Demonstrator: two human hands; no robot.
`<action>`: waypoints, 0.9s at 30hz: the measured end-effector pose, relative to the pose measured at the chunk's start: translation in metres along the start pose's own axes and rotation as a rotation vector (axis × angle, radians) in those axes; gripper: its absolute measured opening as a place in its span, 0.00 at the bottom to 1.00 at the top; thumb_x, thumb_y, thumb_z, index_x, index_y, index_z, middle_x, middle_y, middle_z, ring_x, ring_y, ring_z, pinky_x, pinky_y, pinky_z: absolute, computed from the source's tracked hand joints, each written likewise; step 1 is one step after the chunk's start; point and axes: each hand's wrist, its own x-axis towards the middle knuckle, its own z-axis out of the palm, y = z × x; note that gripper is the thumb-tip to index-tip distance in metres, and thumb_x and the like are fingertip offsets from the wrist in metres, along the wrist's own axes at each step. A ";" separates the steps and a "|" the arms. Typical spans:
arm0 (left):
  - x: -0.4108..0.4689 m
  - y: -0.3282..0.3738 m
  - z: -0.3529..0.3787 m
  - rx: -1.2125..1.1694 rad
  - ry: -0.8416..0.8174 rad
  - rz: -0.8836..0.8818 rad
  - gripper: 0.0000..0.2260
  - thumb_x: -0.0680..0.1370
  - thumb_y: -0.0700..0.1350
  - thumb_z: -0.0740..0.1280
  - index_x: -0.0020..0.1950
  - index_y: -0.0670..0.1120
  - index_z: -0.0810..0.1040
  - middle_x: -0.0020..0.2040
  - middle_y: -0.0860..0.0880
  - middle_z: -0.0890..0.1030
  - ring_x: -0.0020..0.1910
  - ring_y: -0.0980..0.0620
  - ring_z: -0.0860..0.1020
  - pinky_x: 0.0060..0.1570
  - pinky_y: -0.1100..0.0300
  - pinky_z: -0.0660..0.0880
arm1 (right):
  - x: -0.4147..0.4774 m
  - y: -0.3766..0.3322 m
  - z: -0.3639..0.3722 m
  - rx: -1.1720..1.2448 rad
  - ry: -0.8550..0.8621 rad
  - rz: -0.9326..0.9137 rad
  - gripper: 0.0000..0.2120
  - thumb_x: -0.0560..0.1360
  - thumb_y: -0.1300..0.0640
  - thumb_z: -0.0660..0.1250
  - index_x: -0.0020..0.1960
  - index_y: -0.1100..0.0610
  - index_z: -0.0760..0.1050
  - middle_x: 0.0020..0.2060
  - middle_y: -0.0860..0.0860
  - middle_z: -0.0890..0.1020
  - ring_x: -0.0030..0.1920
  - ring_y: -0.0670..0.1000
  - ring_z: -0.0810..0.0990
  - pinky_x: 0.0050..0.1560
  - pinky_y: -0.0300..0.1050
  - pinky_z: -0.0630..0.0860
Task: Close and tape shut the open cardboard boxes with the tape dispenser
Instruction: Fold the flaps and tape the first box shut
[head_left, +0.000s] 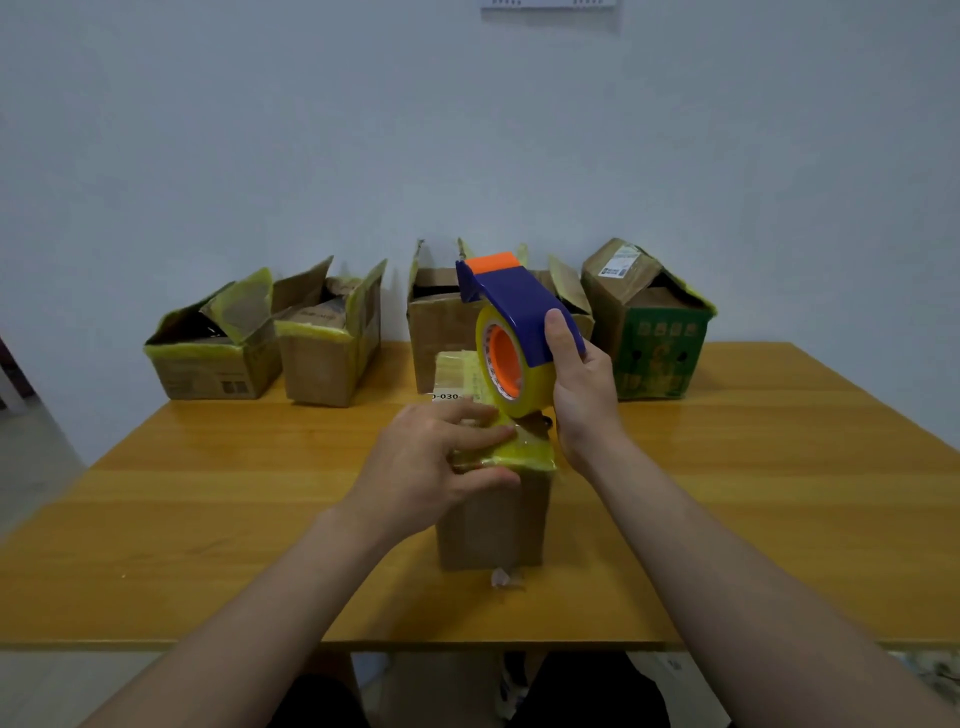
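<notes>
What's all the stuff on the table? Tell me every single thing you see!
table: one, yellow-brown wood, fills the middle of the view.
wall: one, pale, behind the table.
open brown boxes: three, brown with yellow tape on the flaps, along the back edge, left to middle.
green-fronted box: one, brown top, green printed front, open, back right.
small box: one, brown with yellow tape on top, centre of the table, under the hands.
tape dispenser: one, blue and orange with a yellow roll, above the small box.
scrap: one, whitish, on the table in front of the small box.
left hand: one, presses the tape on the small box.
right hand: one, grips the tape dispenser.
</notes>
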 end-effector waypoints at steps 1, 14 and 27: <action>-0.002 0.003 0.002 0.027 0.023 0.044 0.24 0.75 0.68 0.64 0.65 0.59 0.83 0.67 0.58 0.80 0.68 0.58 0.74 0.64 0.52 0.73 | 0.000 -0.001 0.000 0.010 0.007 0.006 0.18 0.78 0.37 0.62 0.56 0.48 0.80 0.48 0.49 0.87 0.51 0.53 0.86 0.54 0.54 0.82; 0.003 0.035 0.006 0.097 0.050 0.083 0.13 0.75 0.51 0.76 0.60 0.59 0.86 0.50 0.58 0.79 0.50 0.58 0.72 0.46 0.64 0.69 | 0.007 0.000 -0.005 0.013 0.019 0.036 0.18 0.81 0.39 0.61 0.59 0.50 0.81 0.49 0.50 0.88 0.52 0.52 0.86 0.55 0.52 0.82; 0.014 0.044 0.015 -0.006 0.088 -0.013 0.13 0.71 0.65 0.73 0.44 0.57 0.85 0.53 0.61 0.84 0.55 0.60 0.77 0.54 0.58 0.74 | 0.012 -0.004 -0.019 0.026 0.133 -0.002 0.20 0.81 0.41 0.62 0.58 0.55 0.82 0.46 0.49 0.88 0.47 0.46 0.85 0.47 0.41 0.80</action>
